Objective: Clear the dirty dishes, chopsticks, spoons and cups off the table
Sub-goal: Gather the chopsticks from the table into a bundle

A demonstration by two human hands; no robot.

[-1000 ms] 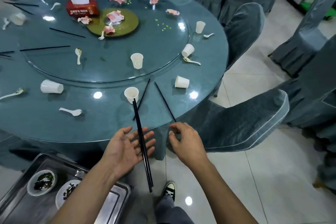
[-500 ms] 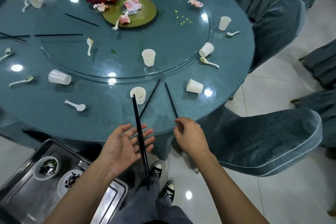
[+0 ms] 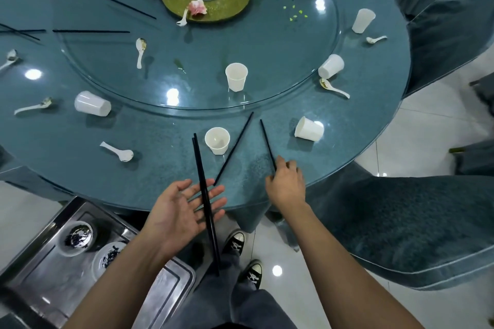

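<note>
**Collected.** Pair of black chopsticks (image 3: 205, 203): lies across the flat, palm-up fingers of the left hand (image 3: 181, 211), which is open and not curled round them. The far tips reach over the table (image 3: 80, 168) edge and the near ends hang past the palm. Two small soiled dishes (image 3: 77, 238) sit in the steel tray (image 3: 40, 275), below and left of the left hand.

**In hand.** Single chopstick (image 3: 267, 144): flat on the table, with the right hand (image 3: 286, 187) curled over its near end, apparently pinching it. It is not clearly lifted.

**Outstanding, near.** Second loose chopstick (image 3: 234, 148), between the two hands. Upright cup (image 3: 217, 140), just beyond the left fingertips. Tipped cup (image 3: 308, 129), beyond the right hand. White spoon (image 3: 117, 152), left of the left hand.

**Outstanding, far.** Upright cup on the glass turntable (image 3: 236, 76). Toppled cup (image 3: 92, 103), far left. More cups, spoons and chopsticks well beyond either hand, round the rim and on the glass.

**Estimate.** Early stage: by this count, most of the tableware remains on the table.
</note>
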